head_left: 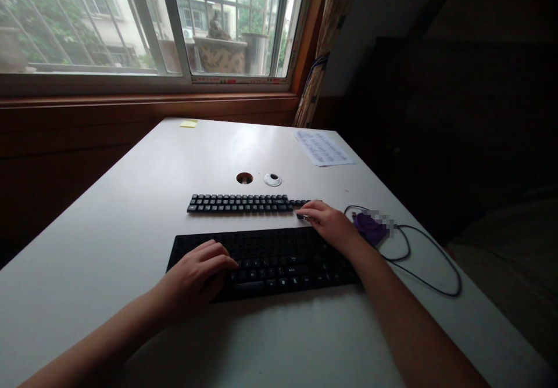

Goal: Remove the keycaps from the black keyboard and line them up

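Note:
A black keyboard base (279,260) lies on the white desk (131,214) in front of me; its upper rows look bare of keycaps. Beyond it, loose black keycaps (239,203) lie in neat rows. My left hand (198,275) rests on the keyboard's left end, fingers curled and pressing on it. My right hand (329,222) is at the right end of the keycap rows, its fingertips pinched on a black keycap (302,216).
A purple object (369,228) with a looping black cable (429,272) lies right of the keyboard. A cable hole (244,178) and its round cover (272,179) sit mid-desk. Farther back lie a printed sheet (322,147) and a yellow sticky note (189,124). A window spans the wall behind.

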A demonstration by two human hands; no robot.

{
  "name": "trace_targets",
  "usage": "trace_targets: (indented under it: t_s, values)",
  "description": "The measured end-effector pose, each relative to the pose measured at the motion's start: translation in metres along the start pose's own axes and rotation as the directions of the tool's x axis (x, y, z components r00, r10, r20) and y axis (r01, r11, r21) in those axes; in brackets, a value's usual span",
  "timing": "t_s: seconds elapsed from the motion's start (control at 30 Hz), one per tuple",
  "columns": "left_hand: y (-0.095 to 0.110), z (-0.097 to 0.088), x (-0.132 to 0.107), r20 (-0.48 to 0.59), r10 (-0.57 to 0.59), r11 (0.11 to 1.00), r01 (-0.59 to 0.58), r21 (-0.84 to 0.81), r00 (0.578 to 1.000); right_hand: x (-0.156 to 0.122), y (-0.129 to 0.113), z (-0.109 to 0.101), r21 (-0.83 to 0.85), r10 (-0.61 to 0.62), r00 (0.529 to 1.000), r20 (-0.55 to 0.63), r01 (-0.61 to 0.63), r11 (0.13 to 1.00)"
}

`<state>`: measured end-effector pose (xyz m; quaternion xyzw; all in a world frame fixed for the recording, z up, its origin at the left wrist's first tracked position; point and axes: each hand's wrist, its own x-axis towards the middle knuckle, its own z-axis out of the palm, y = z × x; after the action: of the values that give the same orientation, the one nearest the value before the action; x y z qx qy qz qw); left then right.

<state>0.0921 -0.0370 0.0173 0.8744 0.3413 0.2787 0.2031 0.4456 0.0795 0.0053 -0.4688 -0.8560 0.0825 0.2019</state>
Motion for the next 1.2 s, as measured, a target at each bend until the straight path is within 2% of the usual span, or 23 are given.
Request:
trace_targets:
  t_s: [0.43, 0.67, 0.97, 1.2]
  values:
    - [0.0, 0.0001, -0.0008, 0.006, -0.007, 1.0, 0.007, -0.003, 1.0, 0.0017, 0.001, 0.0, -0.022, 0.036, 0.999, 0.021, -0.036, 0.999]
    - [0.0007, -0.0001, -0.0005, 0.013, -0.01, 1.0, 0.01, -0.004, 1.0, 0.0011, -0.0001, -0.0013, -0.055, 0.084, 0.996, -0.006, -0.084, 0.995]
    - [-0.0006, 0.0006, -0.001, 0.015, -0.01, 1.0, 0.01, -0.007, 1.0, -0.0033, 0.0041, -0.0047, 0.004, 0.047, 0.999, 0.006, -0.047, 0.999]
    - [-0.0017, 0.0012, -0.0018, 0.018, -0.008, 1.0, 0.008, -0.007, 1.0, -0.0013, -0.0009, -0.0025, -0.073, 0.105, 0.994, 0.016, -0.103, 0.992]
